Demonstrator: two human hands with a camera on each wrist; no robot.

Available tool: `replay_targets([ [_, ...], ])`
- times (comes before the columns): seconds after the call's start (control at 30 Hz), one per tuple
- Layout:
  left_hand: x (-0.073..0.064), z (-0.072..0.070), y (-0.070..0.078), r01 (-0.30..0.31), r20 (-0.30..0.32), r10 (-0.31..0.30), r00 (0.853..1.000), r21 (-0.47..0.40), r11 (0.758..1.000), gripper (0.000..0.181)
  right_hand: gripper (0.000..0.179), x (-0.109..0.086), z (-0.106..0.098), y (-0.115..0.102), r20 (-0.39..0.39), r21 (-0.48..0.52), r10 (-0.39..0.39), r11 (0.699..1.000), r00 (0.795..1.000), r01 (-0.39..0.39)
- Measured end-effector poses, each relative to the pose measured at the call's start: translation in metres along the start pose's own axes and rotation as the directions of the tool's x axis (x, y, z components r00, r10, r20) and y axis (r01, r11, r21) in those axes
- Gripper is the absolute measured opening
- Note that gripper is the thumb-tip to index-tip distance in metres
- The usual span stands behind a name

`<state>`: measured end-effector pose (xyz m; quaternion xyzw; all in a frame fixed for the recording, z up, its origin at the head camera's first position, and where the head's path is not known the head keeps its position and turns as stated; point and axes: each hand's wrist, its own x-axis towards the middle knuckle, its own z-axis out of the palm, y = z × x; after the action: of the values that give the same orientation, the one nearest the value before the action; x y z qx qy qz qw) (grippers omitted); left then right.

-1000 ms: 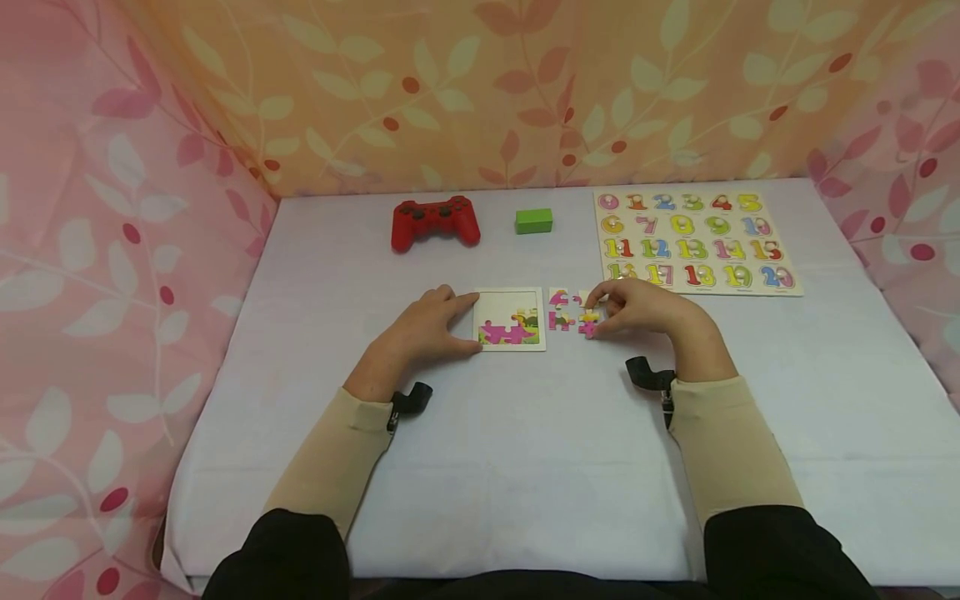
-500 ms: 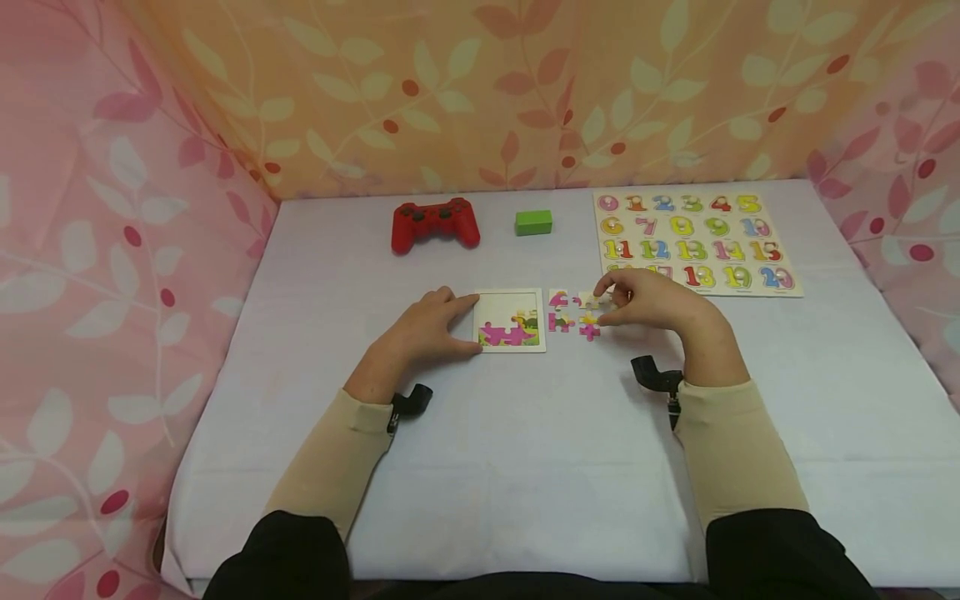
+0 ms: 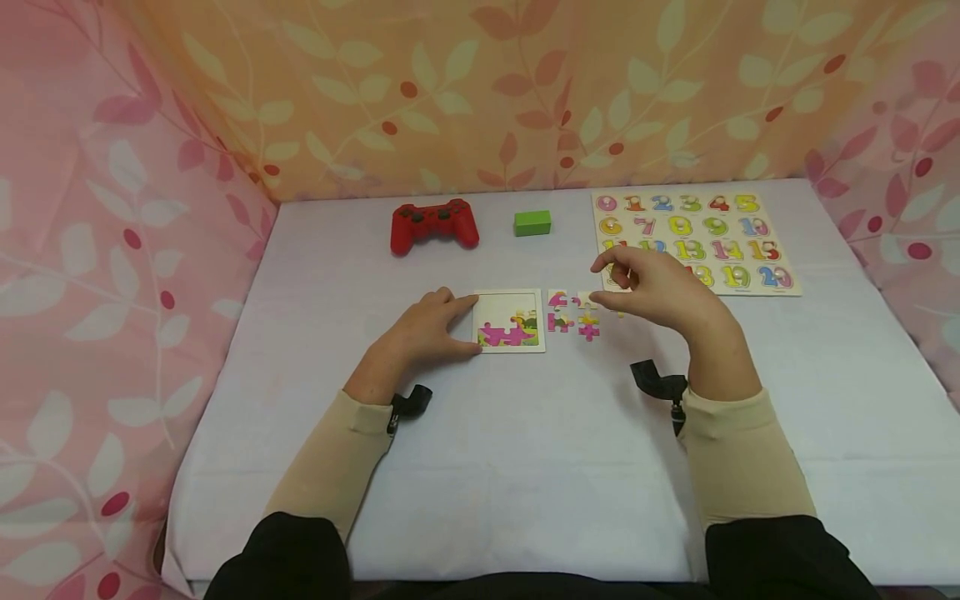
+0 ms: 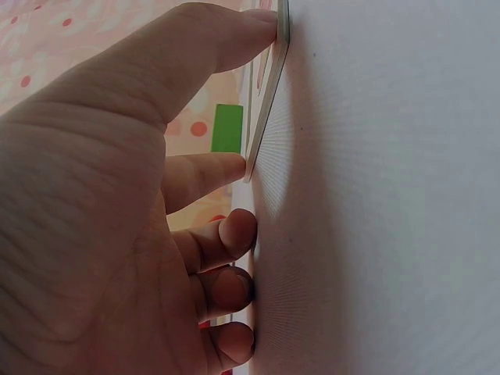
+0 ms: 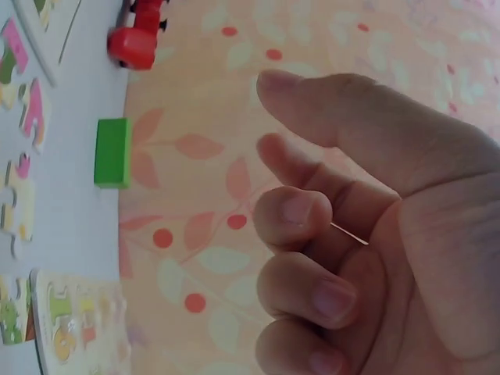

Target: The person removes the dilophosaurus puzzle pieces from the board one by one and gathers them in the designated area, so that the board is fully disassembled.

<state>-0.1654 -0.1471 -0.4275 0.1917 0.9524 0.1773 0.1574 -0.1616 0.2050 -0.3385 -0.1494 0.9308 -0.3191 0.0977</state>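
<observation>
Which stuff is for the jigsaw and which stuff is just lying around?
Seems part of the jigsaw:
- puzzle tray, touched by the left hand
- pieces inside it
- loose pieces beside it, near the right hand

Seems just lying around:
- red game controller
- green block
- number board

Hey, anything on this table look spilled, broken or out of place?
Nothing stands out. Loose puzzle pieces lie beside the partly filled puzzle tray, which looks ordinary for a puzzle in progress. The red controller and green block rest farther back, and the number board lies flat. I see no spill or breakage.
</observation>
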Motion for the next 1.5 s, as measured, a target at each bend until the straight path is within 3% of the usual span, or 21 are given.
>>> replay_targets([
  [0.23, -0.001, -0.001, 0.000, 0.003, -0.007, -0.003, 1.000, -0.008, 1.000, 0.089, 0.036, -0.002, 0.006, -0.022, -0.091, -0.037, -0.097, 0.995, 0.991, 0.094],
  [0.37, -0.001, -0.001, 0.000, 0.005, -0.008, -0.005, 1.000, -0.008, 1.000, 0.089, 0.037, -0.001, 0.015, -0.032, -0.106, -0.070, -0.140, 0.989, 0.985, 0.133],
  [0.63, -0.003, -0.001, 0.000, 0.010, -0.005, -0.011, 1.000, -0.014, 1.000, 0.089, 0.039, 0.008, 0.040, -0.047, -0.049, -0.134, -0.147, 0.981, 0.988, 0.140],
  [0.83, -0.003, -0.002, 0.000, 0.015, -0.003, -0.015, 1.000, -0.011, 1.000, 0.089, 0.041, 0.018, 0.061, -0.050, 0.038, -0.208, -0.157, 0.965, 0.987, 0.161],
  [1.17, -0.002, -0.001, -0.001, 0.007, -0.008, -0.007, 1.000, -0.012, 1.000, 0.089, 0.038, 0.034, 0.092, -0.040, 0.157, -0.267, -0.078, 0.956, 0.985, 0.119],
  [1.5, 0.001, 0.000, -0.002, -0.006, -0.010, 0.006, 1.000, -0.005, 1.000, 0.089, 0.036, 0.040, 0.105, -0.025, 0.126, -0.256, 0.028, 0.967, 0.992, 0.005],
])
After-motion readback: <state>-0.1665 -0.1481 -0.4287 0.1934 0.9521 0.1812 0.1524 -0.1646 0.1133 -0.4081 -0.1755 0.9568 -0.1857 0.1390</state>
